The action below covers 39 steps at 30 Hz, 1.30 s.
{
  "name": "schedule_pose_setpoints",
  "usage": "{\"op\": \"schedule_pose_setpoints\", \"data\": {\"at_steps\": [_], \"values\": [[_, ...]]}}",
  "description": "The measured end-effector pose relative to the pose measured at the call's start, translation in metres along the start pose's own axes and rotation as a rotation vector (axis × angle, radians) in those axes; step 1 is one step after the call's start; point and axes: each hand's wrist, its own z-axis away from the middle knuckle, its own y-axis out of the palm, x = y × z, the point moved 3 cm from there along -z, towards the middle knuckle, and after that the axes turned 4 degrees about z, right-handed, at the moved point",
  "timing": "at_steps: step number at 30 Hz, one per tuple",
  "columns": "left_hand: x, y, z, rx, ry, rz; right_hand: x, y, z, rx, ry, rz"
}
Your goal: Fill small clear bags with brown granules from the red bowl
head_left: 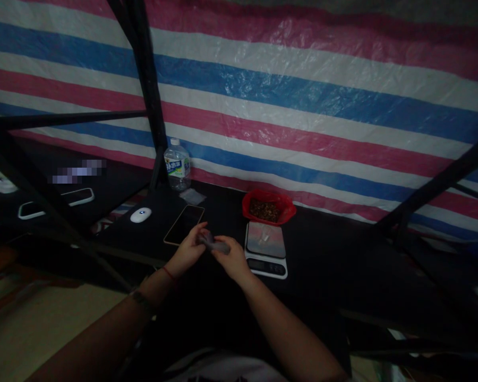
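Both hands, L (pixel 189 248) & R (pixel 231 258), fingers pinched on small bag (pixel 214 244) at frame centre, beside scale (pixel 265 249); opening it next needs a careful pull, I'd judge.

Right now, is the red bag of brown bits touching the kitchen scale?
Cannot tell. In the head view the red bag sits just behind the kitchen scale, and the dim light hides whether their edges meet.

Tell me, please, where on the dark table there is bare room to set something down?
The table is bare right of the scale and red bag. It is crowded from the scale left to the phone, white puck and bottle, where the left hand and right hand hold a small bag.
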Motion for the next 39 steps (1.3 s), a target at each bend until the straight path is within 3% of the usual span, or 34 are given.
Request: {"op": "schedule_pose_setpoints", "data": {"at_steps": [9, 15, 22, 30, 35, 39], "values": [[-0.012, -0.006, 0.005, 0.085, -0.005, 0.026, 0.008, -0.004, 0.003, 0.038, -0.037, 0.005], [-0.01, -0.013, 0.006, 0.112, -0.027, -0.215, 0.005, 0.001, 0.001, 0.12, -0.035, 0.085], [-0.011, -0.015, 0.008, 0.058, 0.044, -0.069, 0.003, -0.001, 0.001, 0.064, -0.022, 0.059], [-0.008, -0.011, 0.009, 0.211, 0.094, -0.339, 0.004, 0.003, 0.001, 0.133, -0.035, 0.071], [-0.017, -0.011, 0.012, 0.187, 0.055, -0.156, 0.006, -0.007, 0.003, 0.051, -0.012, -0.015], [-0.037, 0.003, 0.017, 0.219, -0.01, 0.076, 0.023, -0.03, 0.007, -0.006, -0.078, -0.066]]}}
